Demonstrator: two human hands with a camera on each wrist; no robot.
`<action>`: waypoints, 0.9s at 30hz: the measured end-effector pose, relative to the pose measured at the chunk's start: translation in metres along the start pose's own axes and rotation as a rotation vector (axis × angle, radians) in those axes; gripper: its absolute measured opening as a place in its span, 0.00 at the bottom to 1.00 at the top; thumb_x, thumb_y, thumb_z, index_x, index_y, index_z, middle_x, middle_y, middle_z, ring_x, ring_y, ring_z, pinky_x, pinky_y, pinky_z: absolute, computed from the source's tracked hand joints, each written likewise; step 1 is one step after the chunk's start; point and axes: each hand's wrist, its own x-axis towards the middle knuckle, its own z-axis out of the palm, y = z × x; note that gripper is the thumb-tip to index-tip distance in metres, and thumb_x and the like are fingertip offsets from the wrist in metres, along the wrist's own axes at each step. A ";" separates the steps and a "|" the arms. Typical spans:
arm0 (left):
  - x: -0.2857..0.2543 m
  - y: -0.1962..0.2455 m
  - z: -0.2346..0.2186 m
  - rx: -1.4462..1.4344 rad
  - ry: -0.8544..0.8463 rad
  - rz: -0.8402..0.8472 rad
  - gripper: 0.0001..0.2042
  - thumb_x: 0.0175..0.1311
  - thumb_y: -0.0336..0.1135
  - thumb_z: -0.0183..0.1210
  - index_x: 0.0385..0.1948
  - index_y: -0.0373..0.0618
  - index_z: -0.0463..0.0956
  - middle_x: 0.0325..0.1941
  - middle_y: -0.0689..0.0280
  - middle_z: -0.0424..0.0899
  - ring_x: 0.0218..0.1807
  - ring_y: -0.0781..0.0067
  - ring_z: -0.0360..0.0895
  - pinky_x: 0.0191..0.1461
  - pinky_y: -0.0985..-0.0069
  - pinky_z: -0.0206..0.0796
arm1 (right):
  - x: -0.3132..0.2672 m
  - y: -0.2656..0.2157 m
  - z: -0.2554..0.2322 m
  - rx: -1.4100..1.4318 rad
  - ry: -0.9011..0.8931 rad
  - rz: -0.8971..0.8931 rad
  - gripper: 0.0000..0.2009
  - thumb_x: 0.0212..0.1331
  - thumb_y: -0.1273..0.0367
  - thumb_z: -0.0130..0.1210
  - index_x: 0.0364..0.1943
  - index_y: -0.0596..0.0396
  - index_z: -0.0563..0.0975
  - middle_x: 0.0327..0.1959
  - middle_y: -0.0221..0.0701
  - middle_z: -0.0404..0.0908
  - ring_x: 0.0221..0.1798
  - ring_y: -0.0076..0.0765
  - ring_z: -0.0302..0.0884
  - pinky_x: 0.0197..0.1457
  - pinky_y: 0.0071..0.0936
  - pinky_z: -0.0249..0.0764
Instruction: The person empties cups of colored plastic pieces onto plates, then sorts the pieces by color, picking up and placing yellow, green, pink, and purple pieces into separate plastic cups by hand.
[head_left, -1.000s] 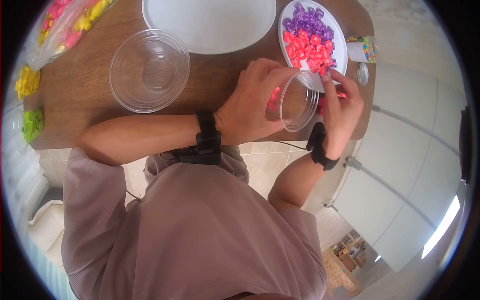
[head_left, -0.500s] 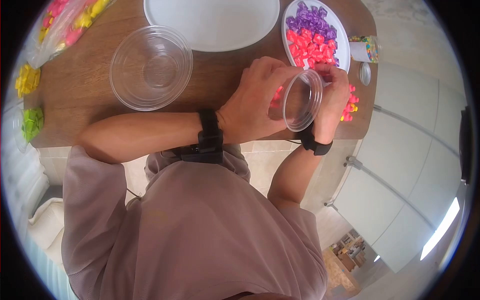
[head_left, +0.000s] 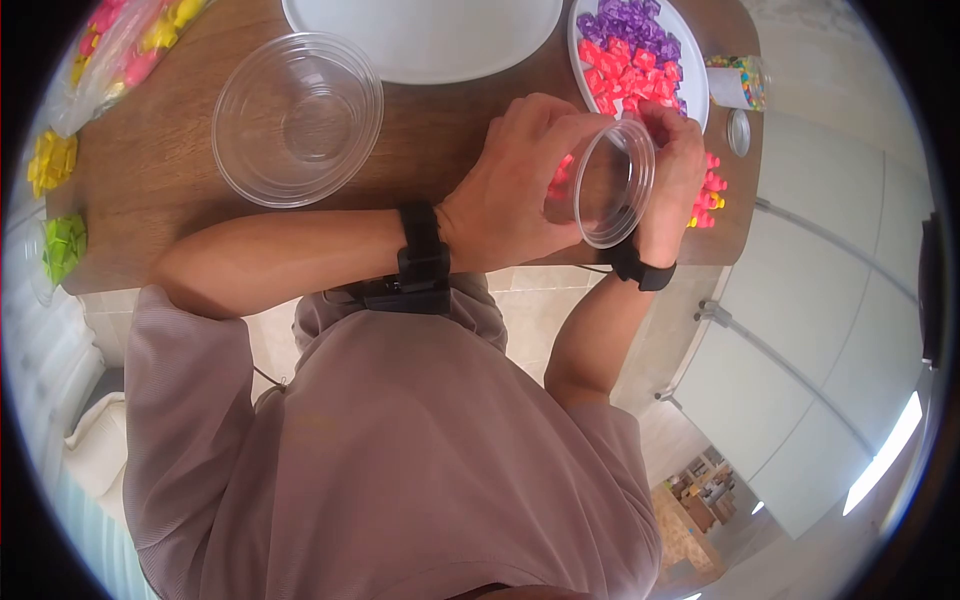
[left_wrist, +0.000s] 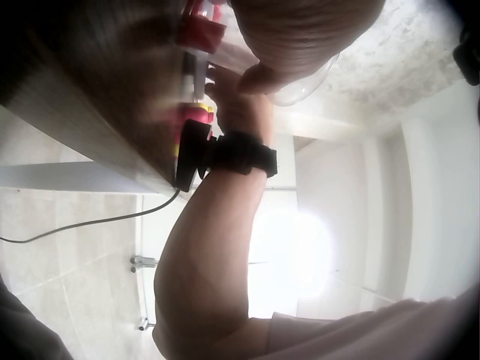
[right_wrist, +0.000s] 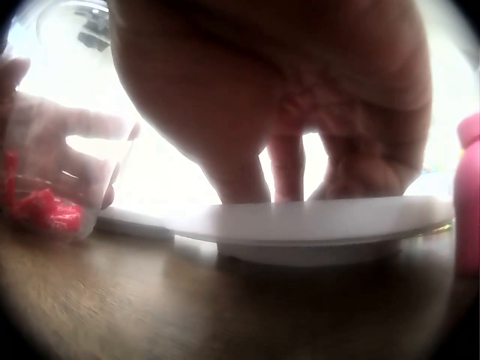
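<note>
My left hand (head_left: 520,190) grips a clear plastic cup (head_left: 606,188), tipped so its mouth faces right. A few shiny red wrapped pieces (right_wrist: 46,210) lie at the cup's bottom, seen through its wall in the right wrist view. My right hand (head_left: 672,170) is just right of the cup, at the near end of a white oval plate (head_left: 698,85). That plate bears a heap of red pieces (head_left: 625,75) in front and purple pieces (head_left: 640,25) behind. In the right wrist view, the fingers (right_wrist: 240,176) reach down past the plate's rim; their tips are hidden.
A clear round bowl (head_left: 300,125) stands left, near a large white plate (head_left: 420,65). Small pink and yellow bottles (head_left: 710,195) stand right of my right hand. Behind them are a jar of colourful bits (head_left: 740,82) and a lid (head_left: 738,132). Bagged items (head_left: 130,50) lie far left.
My right hand has moved from beside the cup's mouth down to the plate's near end, uncovering the small bottles. My left hand has kept hold of the cup with little movement.
</note>
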 end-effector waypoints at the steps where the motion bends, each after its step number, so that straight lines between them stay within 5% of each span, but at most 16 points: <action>1: 0.000 0.000 0.000 -0.006 -0.002 -0.003 0.41 0.48 0.34 0.78 0.68 0.45 0.67 0.65 0.53 0.65 0.65 0.52 0.68 0.64 0.64 0.71 | 0.000 -0.001 -0.001 -0.031 -0.018 -0.012 0.09 0.56 0.70 0.69 0.38 0.60 0.85 0.39 0.42 0.83 0.42 0.47 0.82 0.49 0.40 0.75; 20: 0.001 -0.002 0.000 0.023 0.022 0.050 0.41 0.48 0.34 0.78 0.67 0.43 0.67 0.63 0.52 0.66 0.64 0.52 0.69 0.65 0.63 0.70 | -0.001 0.008 -0.001 0.050 -0.072 -0.040 0.11 0.58 0.69 0.68 0.42 0.62 0.84 0.40 0.43 0.84 0.44 0.48 0.82 0.52 0.39 0.76; 23: 0.000 -0.003 0.001 0.020 0.025 0.053 0.41 0.48 0.35 0.78 0.67 0.43 0.67 0.63 0.52 0.66 0.64 0.52 0.69 0.65 0.63 0.70 | -0.003 0.001 0.000 0.121 -0.072 0.060 0.11 0.59 0.69 0.67 0.42 0.62 0.84 0.41 0.43 0.84 0.45 0.48 0.82 0.52 0.38 0.76; 27: 0.000 -0.001 0.001 0.003 0.014 0.031 0.41 0.48 0.34 0.78 0.67 0.44 0.67 0.64 0.52 0.65 0.64 0.53 0.69 0.65 0.63 0.70 | -0.002 0.004 -0.001 0.035 -0.088 -0.034 0.12 0.60 0.69 0.67 0.43 0.62 0.83 0.41 0.43 0.83 0.47 0.47 0.82 0.51 0.38 0.76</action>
